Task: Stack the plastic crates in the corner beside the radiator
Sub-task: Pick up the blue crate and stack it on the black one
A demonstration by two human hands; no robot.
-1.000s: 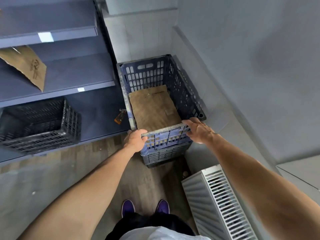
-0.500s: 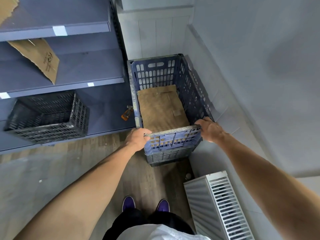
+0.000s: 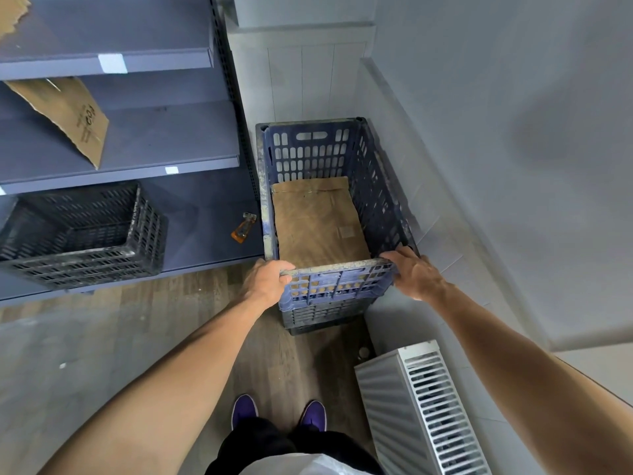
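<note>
A blue plastic crate with a sheet of cardboard in its bottom sits on top of a dark crate in the corner, just beyond the white radiator. My left hand grips the near left corner of the blue crate's rim. At the near right corner, my right hand holds the rim and side. A black crate stands on the bottom shelf to the left.
Grey shelving runs along the left, close against the blue crate. A torn cardboard piece lies on a middle shelf and a small orange tool on the bottom one. White walls close the corner. My purple shoes stand on wood floor.
The blue crate has shifted a little deeper toward the corner, both hands staying on its near rim. The camera has turned slightly left, showing more of the shelving.
</note>
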